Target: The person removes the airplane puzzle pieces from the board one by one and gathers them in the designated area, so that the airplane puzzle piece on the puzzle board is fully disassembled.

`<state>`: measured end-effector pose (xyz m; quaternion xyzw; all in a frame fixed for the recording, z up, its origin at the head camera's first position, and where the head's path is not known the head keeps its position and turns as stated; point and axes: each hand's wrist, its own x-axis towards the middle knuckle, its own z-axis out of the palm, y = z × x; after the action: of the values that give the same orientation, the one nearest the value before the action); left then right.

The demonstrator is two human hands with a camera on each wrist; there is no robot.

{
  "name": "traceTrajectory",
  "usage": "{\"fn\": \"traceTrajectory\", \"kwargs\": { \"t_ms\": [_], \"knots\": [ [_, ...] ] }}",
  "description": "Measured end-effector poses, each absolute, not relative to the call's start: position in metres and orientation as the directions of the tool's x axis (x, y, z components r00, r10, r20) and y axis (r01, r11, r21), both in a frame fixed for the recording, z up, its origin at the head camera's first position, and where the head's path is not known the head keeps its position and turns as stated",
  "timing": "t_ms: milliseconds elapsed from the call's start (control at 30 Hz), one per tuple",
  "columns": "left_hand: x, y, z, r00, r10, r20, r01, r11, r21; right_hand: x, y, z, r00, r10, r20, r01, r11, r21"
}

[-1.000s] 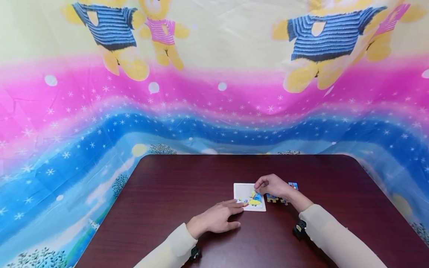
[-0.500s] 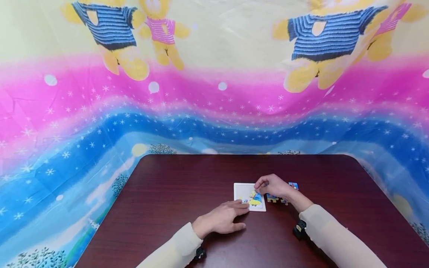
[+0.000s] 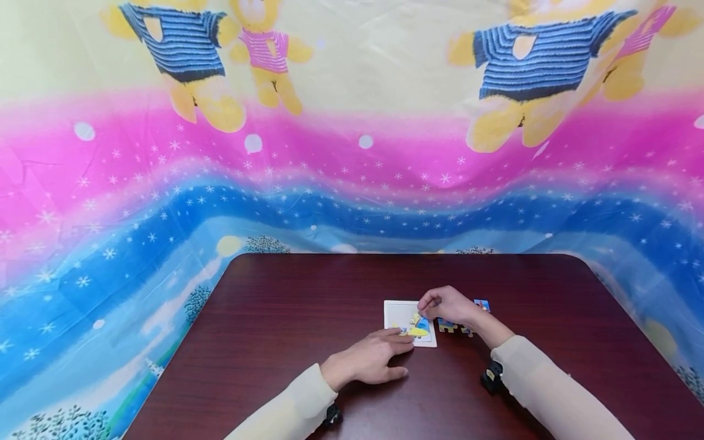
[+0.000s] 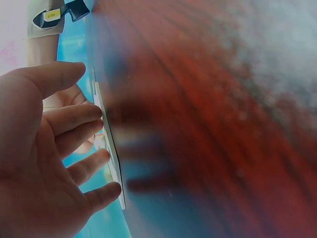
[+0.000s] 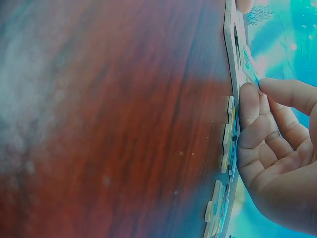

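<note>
A white-framed jigsaw board (image 3: 389,305) lies flat on the table, with a yellow and blue picture part (image 3: 420,332) showing in its lower right. My left hand (image 3: 367,357) lies palm down, its fairly straight fingers spread over the board's lower edge; the left wrist view has the fingertips (image 4: 115,190) right at the board. Above the board's right side, my right hand (image 3: 450,304) pinches a thin jigsaw piece (image 5: 251,68) between thumb and forefinger. The other right fingers curl in toward the palm. Part of the picture is covered by both hands.
Several loose jigsaw pieces (image 3: 447,328) lie just right of the board, partly under the right hand and wrist. Another blue piece (image 3: 481,304) sits beyond the wrist. The dark red table (image 3: 297,293) meets a printed cloth backdrop (image 3: 352,208) at the back.
My left hand has slid right along the board's lower edge, its fingers now nearer the yellow part. The right hand stays in place with its pinch.
</note>
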<state>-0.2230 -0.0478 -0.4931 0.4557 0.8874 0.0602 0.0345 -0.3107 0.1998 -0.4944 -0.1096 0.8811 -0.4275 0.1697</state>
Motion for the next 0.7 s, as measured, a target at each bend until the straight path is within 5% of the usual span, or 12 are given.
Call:
{"fn": "traceTrajectory", "kwargs": {
  "t_ms": [700],
  "knots": [
    [-0.2251, -0.0404, -0.4943, -0.59, 0.807, -0.037, 0.785, 0.583, 0.209, -0.3111, 0.2005, -0.4956, -0.913, -0.349, -0.211, -0.048, 0.606, -0.794]
  ]
}}
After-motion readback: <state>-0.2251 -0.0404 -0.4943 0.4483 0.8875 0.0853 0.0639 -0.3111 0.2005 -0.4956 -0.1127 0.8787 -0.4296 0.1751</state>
